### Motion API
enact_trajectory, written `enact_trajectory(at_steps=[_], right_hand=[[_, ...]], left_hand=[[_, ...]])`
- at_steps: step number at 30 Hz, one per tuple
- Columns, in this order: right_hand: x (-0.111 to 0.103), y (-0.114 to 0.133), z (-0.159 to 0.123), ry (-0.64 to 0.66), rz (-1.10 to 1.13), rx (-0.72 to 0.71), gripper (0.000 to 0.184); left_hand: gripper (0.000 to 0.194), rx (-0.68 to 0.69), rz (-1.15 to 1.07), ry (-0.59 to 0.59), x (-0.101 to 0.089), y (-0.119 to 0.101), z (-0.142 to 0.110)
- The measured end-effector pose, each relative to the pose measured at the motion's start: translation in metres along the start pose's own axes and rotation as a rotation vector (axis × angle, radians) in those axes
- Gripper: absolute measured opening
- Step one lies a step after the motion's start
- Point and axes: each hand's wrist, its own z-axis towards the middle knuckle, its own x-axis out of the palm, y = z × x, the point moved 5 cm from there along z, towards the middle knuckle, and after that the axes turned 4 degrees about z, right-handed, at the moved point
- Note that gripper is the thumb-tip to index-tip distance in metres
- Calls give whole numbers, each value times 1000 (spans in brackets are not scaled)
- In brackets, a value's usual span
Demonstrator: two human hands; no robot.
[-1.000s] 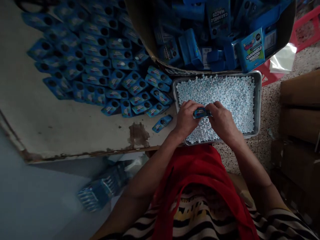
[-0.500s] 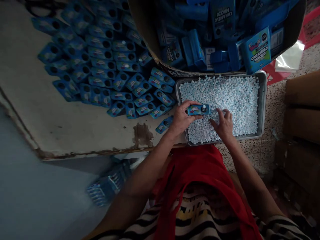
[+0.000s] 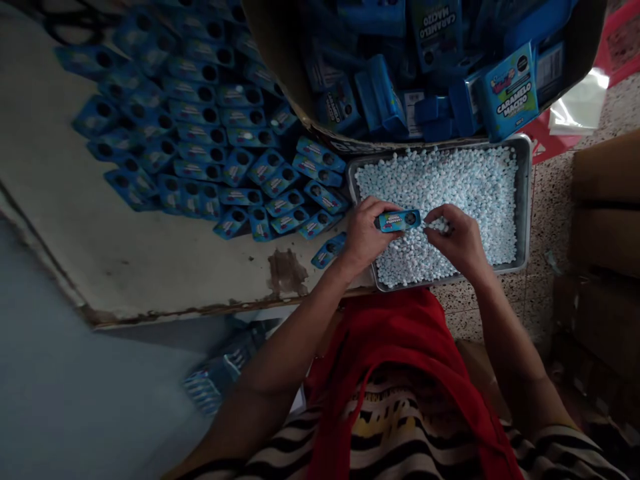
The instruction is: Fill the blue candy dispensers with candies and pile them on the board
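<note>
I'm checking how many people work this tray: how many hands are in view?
2. The left hand grips a blue pack above the metal tray; the right hand is over the white pellets, just right of that pack. No others show.

The left hand [image 3: 364,235] is curled in a grip, digits parted and pointing toward the right hand [image 3: 463,241]. Near it but apart, the right hand faces inward, its digits bent. Behind the hands, the left forearm [image 3: 295,327] and right forearm [image 3: 510,340] spread outward, bare.
</note>
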Motion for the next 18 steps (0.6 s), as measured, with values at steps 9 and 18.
enact_trajectory(at_steps=[9, 18], right_hand=[[17, -4, 7, -97, 165, 51, 14], [-10, -85, -28, -155, -321, 243, 31]], left_hand=[[43, 19, -60, -34, 1, 1, -4], [44, -87, -422, -103, 20, 21, -6]])
